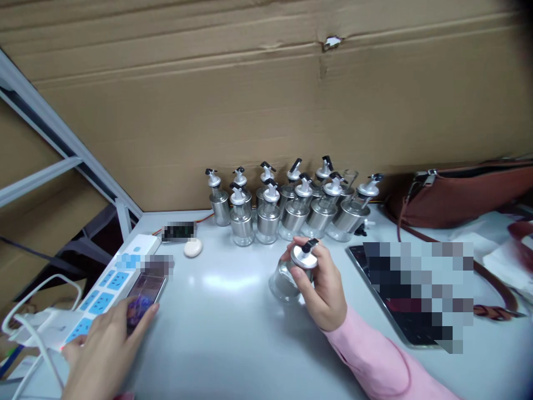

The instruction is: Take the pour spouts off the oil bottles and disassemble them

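Note:
My right hand (pixel 322 286), in a pink sleeve, is wrapped round the neck of a glass oil bottle (pixel 285 284) with a silver cap and black flip spout. The bottle stands upright or slightly tilted at the table's middle; my fingers hide part of its neck. At the left, my left hand (pixel 110 339) grips the near end of a smartphone (pixel 145 291), thumb along its right edge and fingers at its left. Behind the held bottle, several similar oil bottles (pixel 268 222) with steel bands stand in two rows.
A white power strip (pixel 102 300) with blue sockets and white cables lies left of the phone. A small white round object (pixel 192 248) and a dark device (pixel 179 231) sit farther back. To the right are a dark tablet (pixel 400 311) and a brown bag (pixel 458 197). Cardboard (pixel 233 111) walls the back.

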Motion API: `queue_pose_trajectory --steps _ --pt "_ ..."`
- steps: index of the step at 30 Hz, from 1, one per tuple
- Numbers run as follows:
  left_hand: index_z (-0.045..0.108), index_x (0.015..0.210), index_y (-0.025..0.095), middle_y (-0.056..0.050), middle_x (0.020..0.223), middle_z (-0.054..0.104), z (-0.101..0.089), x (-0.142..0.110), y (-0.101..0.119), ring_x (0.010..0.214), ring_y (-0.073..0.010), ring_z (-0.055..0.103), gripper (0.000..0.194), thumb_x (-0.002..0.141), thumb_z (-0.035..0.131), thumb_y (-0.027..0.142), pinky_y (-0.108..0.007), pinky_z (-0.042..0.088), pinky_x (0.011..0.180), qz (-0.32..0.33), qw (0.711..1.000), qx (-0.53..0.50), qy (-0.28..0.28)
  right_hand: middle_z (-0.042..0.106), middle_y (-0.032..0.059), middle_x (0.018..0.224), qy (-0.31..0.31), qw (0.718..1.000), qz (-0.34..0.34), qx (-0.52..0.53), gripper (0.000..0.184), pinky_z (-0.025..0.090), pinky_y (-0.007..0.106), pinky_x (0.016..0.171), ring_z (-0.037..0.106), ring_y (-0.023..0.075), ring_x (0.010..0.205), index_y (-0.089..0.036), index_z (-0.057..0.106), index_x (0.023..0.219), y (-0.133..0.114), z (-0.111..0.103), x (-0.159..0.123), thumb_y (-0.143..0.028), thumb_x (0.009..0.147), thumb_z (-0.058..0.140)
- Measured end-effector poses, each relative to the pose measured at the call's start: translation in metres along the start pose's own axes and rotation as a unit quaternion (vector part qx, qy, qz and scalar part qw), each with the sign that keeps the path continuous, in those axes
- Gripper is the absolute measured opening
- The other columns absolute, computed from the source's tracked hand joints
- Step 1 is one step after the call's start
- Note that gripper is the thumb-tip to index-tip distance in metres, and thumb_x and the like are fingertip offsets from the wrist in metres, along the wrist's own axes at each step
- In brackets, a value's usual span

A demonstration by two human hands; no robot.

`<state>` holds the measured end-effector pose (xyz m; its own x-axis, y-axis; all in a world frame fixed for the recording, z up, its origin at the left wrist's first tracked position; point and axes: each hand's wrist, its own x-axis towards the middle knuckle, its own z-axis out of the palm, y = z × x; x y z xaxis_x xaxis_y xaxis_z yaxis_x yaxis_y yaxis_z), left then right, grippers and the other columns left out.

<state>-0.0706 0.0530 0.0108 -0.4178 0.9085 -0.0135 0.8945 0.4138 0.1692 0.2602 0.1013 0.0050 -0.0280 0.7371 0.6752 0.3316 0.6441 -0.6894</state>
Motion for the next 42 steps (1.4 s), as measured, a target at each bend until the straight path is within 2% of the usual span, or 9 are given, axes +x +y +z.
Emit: queue_pose_trajectory --steps 2,4,6,8,11,15,30,36,42 --pt "0.055 0.100 0.021 -0.010 0.094 0.066 0.003 -0.013 0.010 0.099 -0.0322 0.058 0.047 0.074 0.041 0.058 -0.046 0.038 0.087 0.027 0.998 -0.054 -0.031 0.057 0.0054 0.090 0.009 1.000 0.023 0.019 0.029 0.047 0.034 0.072 0.058 0.0192 0.083 -0.022 0.044 0.117 0.001 0.001 -0.001 -0.022 0.088 0.047" --pt "0.054 0.086 0.022 -0.005 0.079 0.064 0.012 -0.022 0.029 0.077 -0.0237 0.061 0.039 0.078 0.037 0.056 -0.034 0.043 0.073 0.063 0.988 -0.112 -0.083 0.057 0.0057 0.092 0.024 0.997 0.051 0.048 0.036 0.049 0.034 0.069 0.059 0.0176 0.078 -0.022 0.040 0.123 0.002 0.003 -0.002 -0.024 0.088 0.048" --pt "0.049 0.072 0.022 0.000 0.063 0.056 0.025 -0.030 0.049 0.061 -0.0185 0.056 0.036 0.083 0.032 0.053 -0.028 0.039 0.061 0.103 0.980 -0.116 -0.122 0.057 0.0056 0.093 0.029 0.994 0.072 0.078 0.038 0.049 0.033 0.067 0.058 0.0165 0.075 -0.022 0.038 0.125 0.003 0.004 -0.003 -0.026 0.089 0.047" --pt "0.048 0.068 0.022 0.001 0.061 0.053 0.039 -0.035 0.063 0.060 -0.0169 0.055 0.035 0.085 0.033 0.049 -0.026 0.036 0.058 0.158 0.975 -0.108 -0.109 0.057 0.0044 0.091 0.023 0.992 0.082 0.097 0.033 0.048 0.032 0.067 0.057 0.0160 0.073 -0.023 0.041 0.121 0.004 0.006 -0.004 -0.028 0.089 0.047" --pt "0.050 0.071 0.021 0.001 0.061 0.054 0.051 -0.039 0.069 0.060 -0.0157 0.055 0.032 0.087 0.035 0.044 -0.025 0.034 0.057 0.182 0.976 -0.104 -0.062 0.055 0.0016 0.081 0.031 0.991 0.077 0.101 0.026 0.046 0.032 0.065 0.054 0.0155 0.069 -0.023 0.043 0.115 0.007 0.010 -0.008 -0.029 0.089 0.045" --pt "0.051 0.073 0.022 0.002 0.060 0.053 0.055 -0.037 0.064 0.057 -0.0147 0.054 0.030 0.088 0.034 0.042 -0.024 0.032 0.056 0.191 0.976 -0.098 -0.049 0.054 0.0005 0.076 0.071 0.991 0.061 0.091 0.022 0.044 0.031 0.061 0.053 0.0157 0.065 -0.022 0.043 0.109 0.011 0.013 -0.011 -0.032 0.089 0.047" --pt "0.051 0.074 0.022 0.003 0.059 0.053 0.054 -0.036 0.065 0.058 -0.0148 0.055 0.030 0.089 0.035 0.042 -0.024 0.032 0.056 0.185 0.978 -0.076 -0.060 0.054 -0.0015 0.063 0.100 0.990 0.059 0.084 0.030 0.043 0.031 0.050 0.053 0.0159 0.053 -0.023 0.043 0.112 0.005 0.009 -0.001 -0.045 0.090 0.044" --pt "0.051 0.075 0.022 0.003 0.059 0.052 0.054 -0.036 0.065 0.058 -0.0144 0.055 0.029 0.090 0.035 0.041 -0.024 0.033 0.056 0.188 0.978 -0.068 -0.059 0.053 -0.0004 0.071 0.105 0.986 0.025 0.130 0.030 0.046 0.032 0.050 0.056 0.0149 0.055 -0.029 0.040 0.120 0.009 0.009 0.000 -0.038 0.092 0.044" --pt "0.053 0.089 0.022 0.001 0.068 0.055 0.042 -0.037 0.073 0.067 -0.0176 0.059 0.024 0.089 0.036 0.038 -0.026 0.037 0.060 0.194 0.974 -0.044 -0.111 0.044 0.0076 0.112 0.105 0.986 -0.118 0.060 0.035 0.054 0.039 0.062 0.061 0.0197 0.086 -0.035 0.043 0.125 0.017 0.007 0.002 -0.028 0.091 0.047"
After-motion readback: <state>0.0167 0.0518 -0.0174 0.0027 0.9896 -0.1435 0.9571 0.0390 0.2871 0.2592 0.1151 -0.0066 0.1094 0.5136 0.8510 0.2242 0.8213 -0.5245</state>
